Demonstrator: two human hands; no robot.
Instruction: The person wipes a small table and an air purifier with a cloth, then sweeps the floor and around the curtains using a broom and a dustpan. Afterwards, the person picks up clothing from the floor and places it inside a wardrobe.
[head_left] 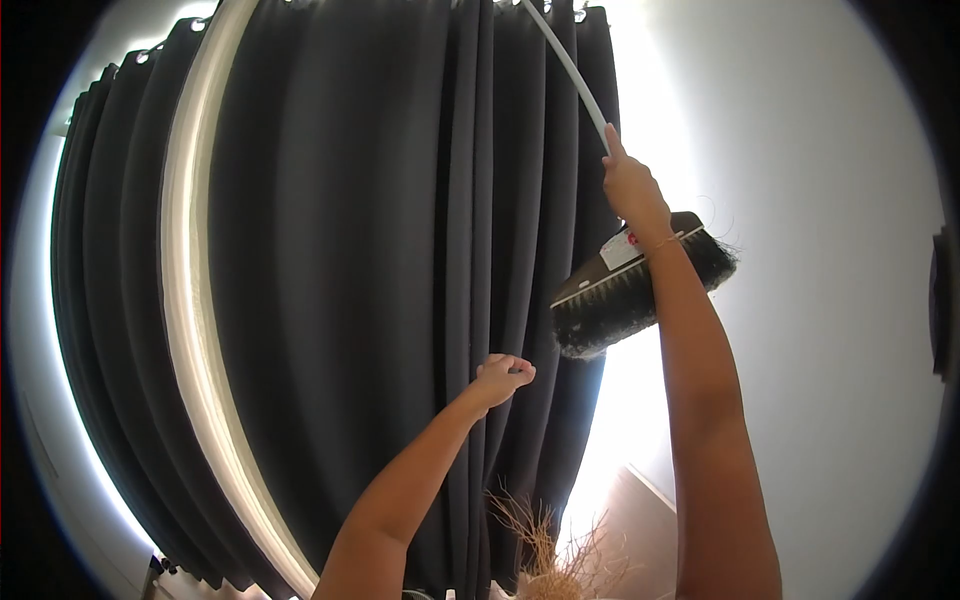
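My right hand (637, 190) is wrapped round the pale handle of a broom (578, 88), just above the broom's head, with the index finger stretched along the handle. Turned upside down, the handle runs up to the top of the dark curtain (340, 250), near the rod. The broom head (610, 300) hangs tilted behind my right wrist, its black bristles pointing down and holding some fluff; a white label sits on it. Lower and to the left, my left hand (505, 378) is raised in front of the curtain folds, fingers curled in with nothing visible in them.
A light sheer curtain strip (190, 300) hangs between the dark panels on the left. Dried twiggy stems (545, 540) stand at the bottom centre. On the right is a white wall (820, 300), with a dark object (940, 300) at its far edge.
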